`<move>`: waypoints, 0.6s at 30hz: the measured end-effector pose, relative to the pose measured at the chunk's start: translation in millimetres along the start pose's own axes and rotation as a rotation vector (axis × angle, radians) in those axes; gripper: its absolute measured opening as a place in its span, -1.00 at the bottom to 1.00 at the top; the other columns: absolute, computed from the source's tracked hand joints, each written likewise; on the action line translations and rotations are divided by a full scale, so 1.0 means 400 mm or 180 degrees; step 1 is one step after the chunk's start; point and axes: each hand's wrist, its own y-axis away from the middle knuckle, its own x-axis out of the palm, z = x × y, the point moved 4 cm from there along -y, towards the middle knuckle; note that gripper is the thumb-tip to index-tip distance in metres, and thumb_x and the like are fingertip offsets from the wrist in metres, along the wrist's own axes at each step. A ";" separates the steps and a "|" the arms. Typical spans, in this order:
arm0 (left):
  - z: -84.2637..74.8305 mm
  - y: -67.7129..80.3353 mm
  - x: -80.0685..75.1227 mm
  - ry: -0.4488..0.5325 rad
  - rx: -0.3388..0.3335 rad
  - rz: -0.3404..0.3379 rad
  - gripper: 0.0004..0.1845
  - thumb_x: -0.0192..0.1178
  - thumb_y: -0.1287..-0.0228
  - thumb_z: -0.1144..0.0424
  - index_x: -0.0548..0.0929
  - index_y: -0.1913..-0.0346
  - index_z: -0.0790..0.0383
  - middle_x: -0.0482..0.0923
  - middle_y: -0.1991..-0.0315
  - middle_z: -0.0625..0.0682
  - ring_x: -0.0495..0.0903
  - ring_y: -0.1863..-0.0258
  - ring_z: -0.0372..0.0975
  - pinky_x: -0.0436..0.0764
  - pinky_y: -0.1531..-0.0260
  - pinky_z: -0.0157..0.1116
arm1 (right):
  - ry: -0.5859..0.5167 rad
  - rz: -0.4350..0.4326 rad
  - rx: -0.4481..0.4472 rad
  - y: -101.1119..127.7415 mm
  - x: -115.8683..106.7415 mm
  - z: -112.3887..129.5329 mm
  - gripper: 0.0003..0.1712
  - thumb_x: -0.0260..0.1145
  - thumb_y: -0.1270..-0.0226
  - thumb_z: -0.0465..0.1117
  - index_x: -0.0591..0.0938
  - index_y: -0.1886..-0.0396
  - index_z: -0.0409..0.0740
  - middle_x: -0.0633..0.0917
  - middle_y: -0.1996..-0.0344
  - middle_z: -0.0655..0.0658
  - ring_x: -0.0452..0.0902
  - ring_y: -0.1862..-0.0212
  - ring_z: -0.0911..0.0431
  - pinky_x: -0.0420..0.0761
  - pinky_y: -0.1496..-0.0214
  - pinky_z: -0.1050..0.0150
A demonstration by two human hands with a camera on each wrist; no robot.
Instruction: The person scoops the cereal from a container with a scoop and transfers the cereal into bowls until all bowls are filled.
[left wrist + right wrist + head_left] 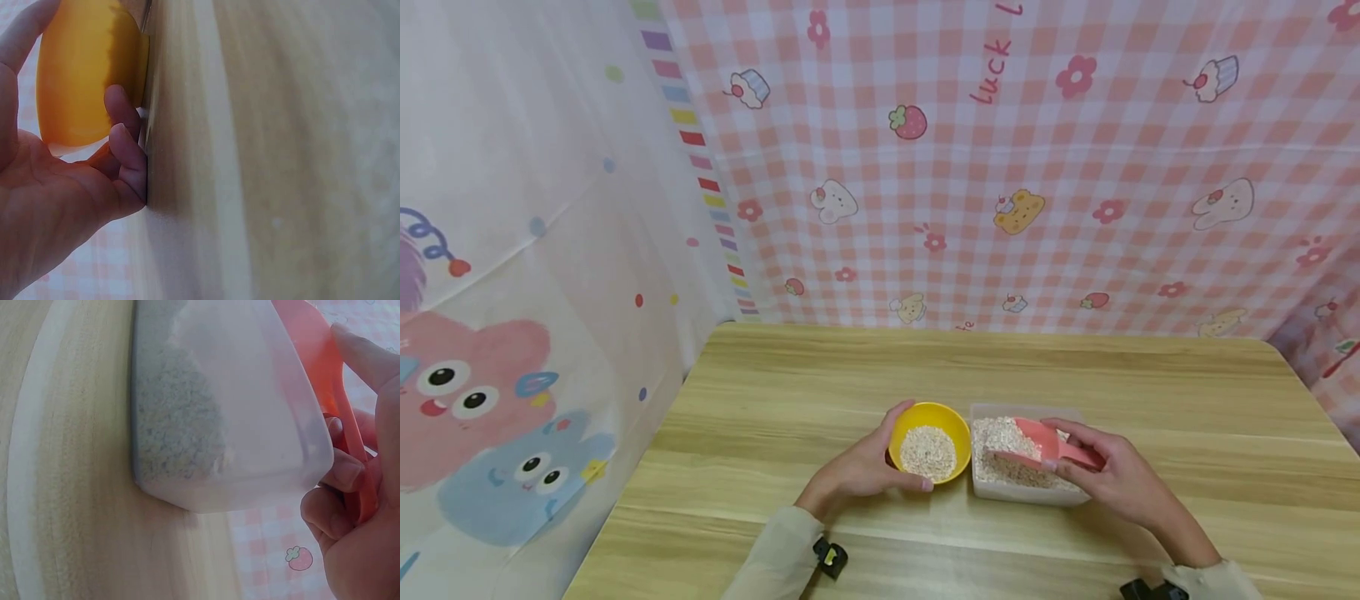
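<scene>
A yellow bowl (940, 418) with pale grain in it stands on the wooden table (775, 400). My left hand (859, 468) is curled round the bowl's left side; the left wrist view shows its fingers (125, 134) against the yellow bowl (81, 75). Right beside the bowl is a clear plastic tub (1026, 493) filled with the same grain. My right hand (1112, 475) grips the handle of a pink scoop (1037, 442), heaped with grain, just above the tub. The right wrist view shows the tub (231, 412) from the side and the scoop handle (337, 394) in my fingers.
A pink checked cloth (1000, 167) with cartoon prints hangs behind the table, and a white cartoon sheet (512, 292) hangs at the left. The table's left edge (632, 467) is close to the bowl. Bare wood (1210, 417) lies to the right and behind the tub.
</scene>
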 end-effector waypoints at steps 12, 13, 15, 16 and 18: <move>0.002 0.001 -0.001 0.0010 -0.0045 -0.0019 0.25 0.58 0.09 -0.07 -0.09 -0.57 -0.23 0.24 -0.46 0.03 0.30 -0.35 -0.07 0.13 -0.41 0.12 | 0.0118 -0.0018 -0.0261 -0.015 -0.017 0.024 -0.46 0.45 -0.22 -0.32 0.58 -0.22 -0.16 0.37 0.65 0.18 0.24 0.59 0.38 0.36 0.64 0.39; 0.001 0.001 -0.001 0.0010 -0.0037 -0.0021 0.25 0.58 0.09 -0.07 -0.09 -0.57 -0.22 0.25 -0.45 0.04 0.30 -0.35 -0.07 0.13 -0.41 0.12 | 0.0133 -0.0017 -0.0290 -0.018 -0.017 0.030 -0.46 0.45 -0.22 -0.32 0.58 -0.22 -0.18 0.37 0.64 0.18 0.25 0.59 0.38 0.36 0.63 0.39; 0.001 0.001 0.000 0.0013 -0.0023 -0.0016 0.25 0.58 0.08 -0.06 -0.09 -0.57 -0.22 0.25 -0.45 0.05 0.31 -0.34 -0.05 0.14 -0.40 0.14 | 0.0156 -0.0010 -0.0319 -0.024 -0.016 0.042 -0.45 0.46 -0.21 -0.31 0.59 -0.22 -0.19 0.38 0.64 0.17 0.25 0.58 0.37 0.36 0.63 0.40; 0.001 0.001 0.000 0.0013 -0.0024 -0.0015 0.24 0.58 0.08 -0.05 -0.08 -0.57 -0.23 0.25 -0.45 0.05 0.31 -0.34 -0.05 0.14 -0.40 0.14 | 0.0181 -0.0006 -0.0336 -0.027 -0.016 0.048 -0.45 0.47 -0.20 -0.30 0.59 -0.22 -0.19 0.38 0.63 0.17 0.26 0.58 0.37 0.36 0.62 0.40; 0.001 0.001 0.000 0.0014 -0.0025 -0.0013 0.24 0.58 0.08 -0.05 -0.08 -0.56 -0.24 0.25 -0.45 0.06 0.31 -0.34 -0.05 0.13 -0.40 0.14 | 0.0224 0.0015 -0.0361 -0.033 -0.014 0.059 -0.45 0.47 -0.20 -0.29 0.59 -0.21 -0.20 0.39 0.62 0.16 0.27 0.56 0.37 0.36 0.61 0.40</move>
